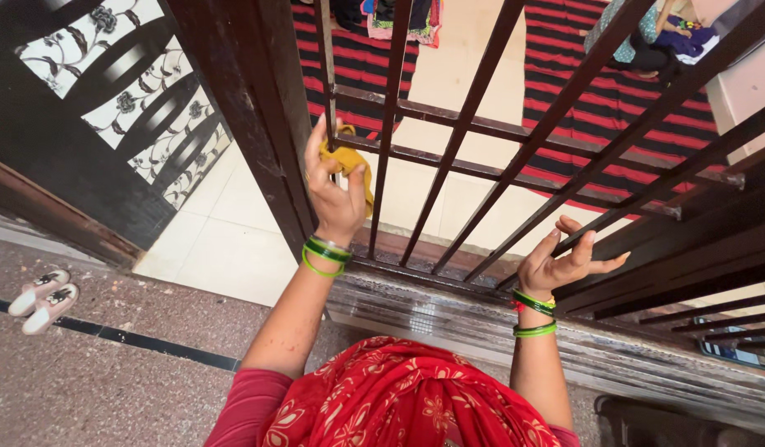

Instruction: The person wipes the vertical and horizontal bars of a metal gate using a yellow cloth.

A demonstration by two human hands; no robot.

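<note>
My left hand (334, 186) holds a yellow cloth (353, 165) pressed against a horizontal bar of a dark brown metal window grille (482, 170), near its left upright. My right hand (560, 261) rests with loosely spread fingers on a slanted bar low at the grille's right side. Both wrists carry green bangles. A red patterned cloth (399, 397) covers the bottom middle of the view.
A dark door with a floral glass panel (109, 91) stands at the left. A pair of pale shoes (41, 300) lies on the speckled floor. Beyond the bars are red-and-black striped mats (614, 108), hanging clothes, and a seated person at the top right.
</note>
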